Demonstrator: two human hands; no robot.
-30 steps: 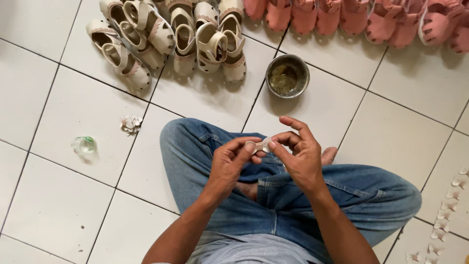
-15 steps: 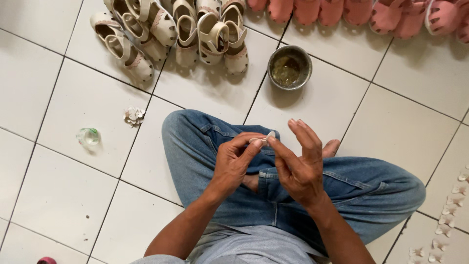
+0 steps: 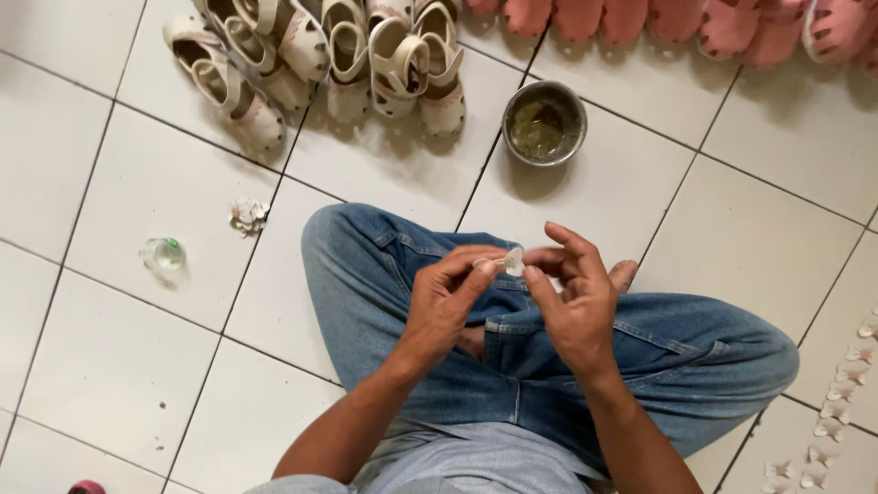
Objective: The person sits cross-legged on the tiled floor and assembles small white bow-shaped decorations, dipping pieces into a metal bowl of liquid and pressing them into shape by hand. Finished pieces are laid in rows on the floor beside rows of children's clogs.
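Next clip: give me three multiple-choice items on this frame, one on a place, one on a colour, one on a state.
1. Where is the metal bowl?
A. On the floor by the cream sandals
B. On the person's lap
C. In the left hand

2. What colour are the shoes along the top right?
A. Black
B. Pink
C. Green

3. How is the small white piece held?
A. Lying loose on the tiles
B. Pinched between the fingertips of both hands
C. Dropped in the bowl

Answers:
1. A, it stands on a tile just right of the sandals.
2. B, the row is pink.
3. B, the left hand and right hand meet on it above the jeans.
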